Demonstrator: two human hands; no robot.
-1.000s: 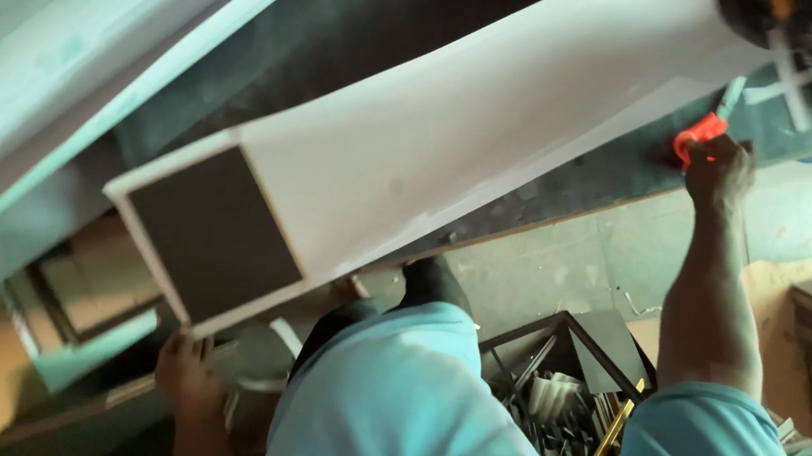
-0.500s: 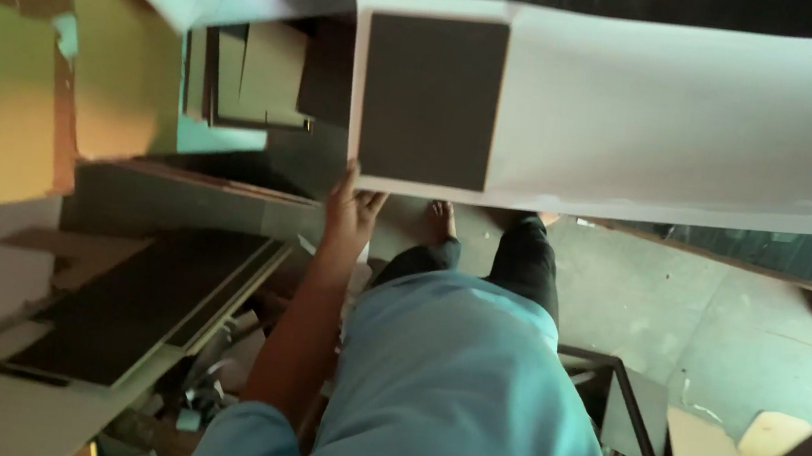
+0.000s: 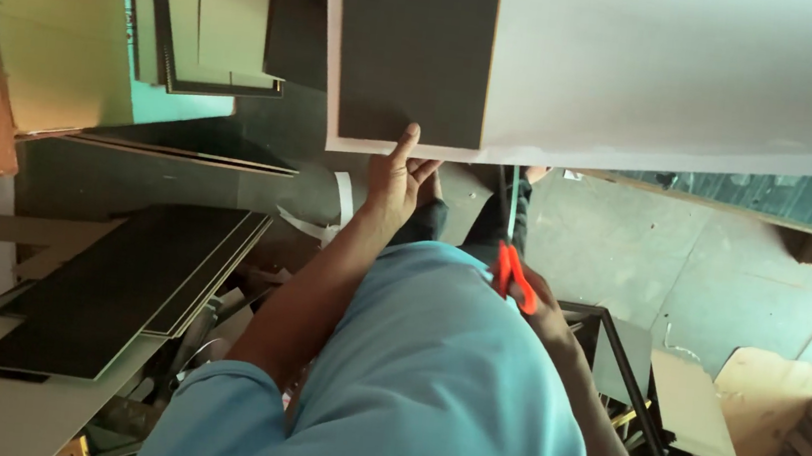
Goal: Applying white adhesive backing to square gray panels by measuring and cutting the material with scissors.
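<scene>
**Left hand on the board's edge, right hand gripping an orange-handled tool**

A large white board (image 3: 663,74) with a dark grey panel (image 3: 415,48) at its near end fills the top of the view, slanting off to the right. The left hand (image 3: 397,179) reaches up to the board's near edge, its fingers (image 3: 405,142) spread loosely and its fingertip touching the white rim just below the grey panel. The right hand (image 3: 540,308) is closed around an orange-handled tool (image 3: 512,269), whose thin blade points up toward the board's lower edge; whether the blade touches the board cannot be told. Both arms come out of a light blue shirt (image 3: 429,391). To the left lies a stack of dark boards (image 3: 128,289), with cardboard sheets (image 3: 45,29) above them. A black metal frame (image 3: 631,382) stands at the lower right on the grey floor (image 3: 683,267).
</scene>
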